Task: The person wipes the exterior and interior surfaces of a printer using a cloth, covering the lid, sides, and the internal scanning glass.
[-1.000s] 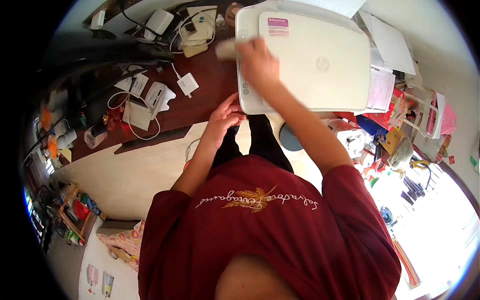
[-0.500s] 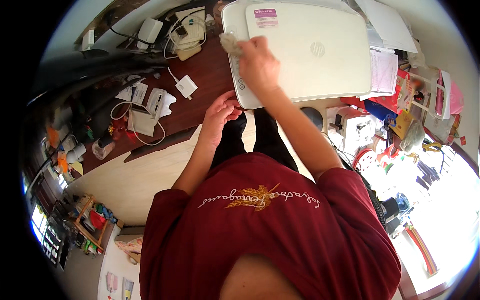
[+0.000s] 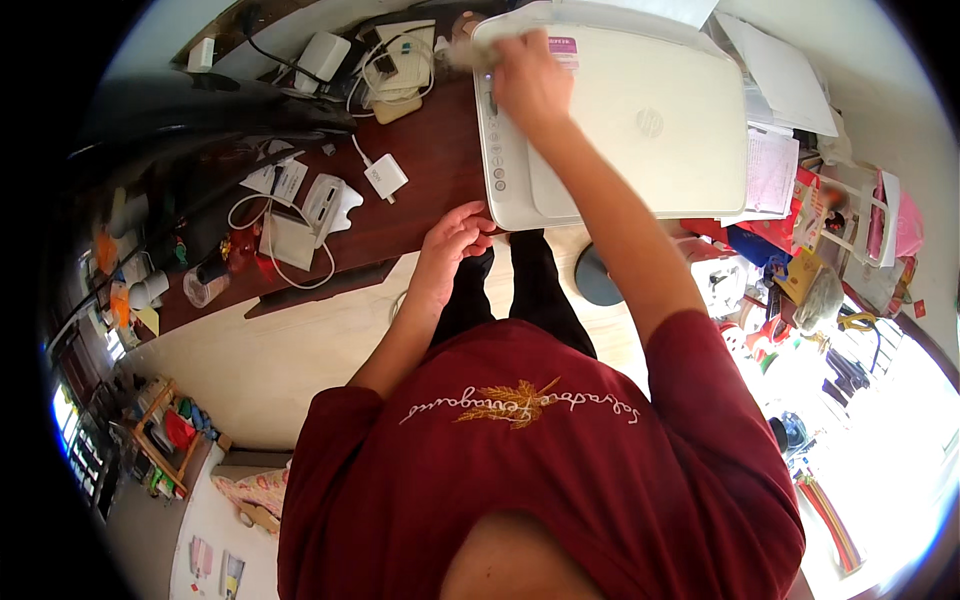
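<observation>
A white flatbed printer (image 3: 640, 170) sits on the dark red-brown desk, its lid down and a row of round buttons along its left side. My right hand (image 3: 533, 85) is over the far left part of the printer, closed on a greyish cloth (image 3: 468, 56). The cloth is blurred and sticks out past the left rim, near the far end of the button strip. My left hand (image 3: 452, 252) rests at the desk's front edge beside the printer's near left corner. Its fingers are loosely bent and apart, holding nothing.
Left of the printer on the desk (image 3: 425, 165) lie a white charger (image 3: 384, 177), a white card-reader-like device (image 3: 322, 208) with a looped cable, and a heap of cables. Papers (image 3: 770, 165) and bags crowd the right side. A round dark stool seat (image 3: 597, 275) stands below.
My right hand has slid with the cloth toward the far end of the printer's left side. My left hand stays by the near corner. The whole view has shifted slightly.
</observation>
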Demonstrator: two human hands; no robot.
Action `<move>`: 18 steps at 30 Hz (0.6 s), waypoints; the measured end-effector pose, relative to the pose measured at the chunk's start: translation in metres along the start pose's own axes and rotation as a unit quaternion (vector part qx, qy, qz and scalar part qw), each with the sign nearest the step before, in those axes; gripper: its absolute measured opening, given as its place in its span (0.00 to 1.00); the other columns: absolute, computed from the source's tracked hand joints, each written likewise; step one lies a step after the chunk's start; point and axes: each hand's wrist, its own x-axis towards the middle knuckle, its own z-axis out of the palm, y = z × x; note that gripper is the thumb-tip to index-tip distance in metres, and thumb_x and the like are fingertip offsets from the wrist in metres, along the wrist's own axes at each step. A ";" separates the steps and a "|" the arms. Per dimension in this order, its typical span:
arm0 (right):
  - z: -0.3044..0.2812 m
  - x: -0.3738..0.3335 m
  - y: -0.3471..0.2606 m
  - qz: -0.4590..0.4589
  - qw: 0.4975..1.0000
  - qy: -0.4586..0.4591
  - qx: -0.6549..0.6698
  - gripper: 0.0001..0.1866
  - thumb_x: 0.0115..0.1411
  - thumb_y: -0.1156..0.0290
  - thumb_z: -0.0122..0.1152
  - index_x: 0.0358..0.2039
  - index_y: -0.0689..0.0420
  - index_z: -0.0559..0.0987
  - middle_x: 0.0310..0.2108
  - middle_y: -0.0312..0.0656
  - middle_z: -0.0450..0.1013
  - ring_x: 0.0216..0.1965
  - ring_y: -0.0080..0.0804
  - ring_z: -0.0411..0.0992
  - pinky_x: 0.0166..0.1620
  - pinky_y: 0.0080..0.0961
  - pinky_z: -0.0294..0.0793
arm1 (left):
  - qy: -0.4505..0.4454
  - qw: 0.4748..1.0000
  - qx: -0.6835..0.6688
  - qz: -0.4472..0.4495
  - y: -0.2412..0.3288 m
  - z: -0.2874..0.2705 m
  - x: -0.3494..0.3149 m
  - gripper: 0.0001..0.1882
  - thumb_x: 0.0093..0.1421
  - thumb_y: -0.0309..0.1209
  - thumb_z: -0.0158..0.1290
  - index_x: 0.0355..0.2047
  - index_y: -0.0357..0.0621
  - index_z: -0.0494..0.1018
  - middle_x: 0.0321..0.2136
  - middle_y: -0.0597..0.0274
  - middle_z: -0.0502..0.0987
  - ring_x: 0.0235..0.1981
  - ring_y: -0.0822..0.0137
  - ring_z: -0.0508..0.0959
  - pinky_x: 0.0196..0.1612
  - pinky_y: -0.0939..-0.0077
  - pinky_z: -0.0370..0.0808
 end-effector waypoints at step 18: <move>-0.136 -0.176 0.005 0.081 0.957 -0.167 0.221 0.18 0.43 0.81 0.55 0.37 0.55 0.79 0.35 0.44 0.71 0.34 0.41 0.73 0.34 0.28 0.74 | 0.085 0.994 -0.003 0.071 0.038 -0.003 0.024 0.20 0.61 0.35 0.49 0.51 0.38 0.68 0.38 0.60 0.76 0.34 0.73 0.75 0.38 0.80 0.71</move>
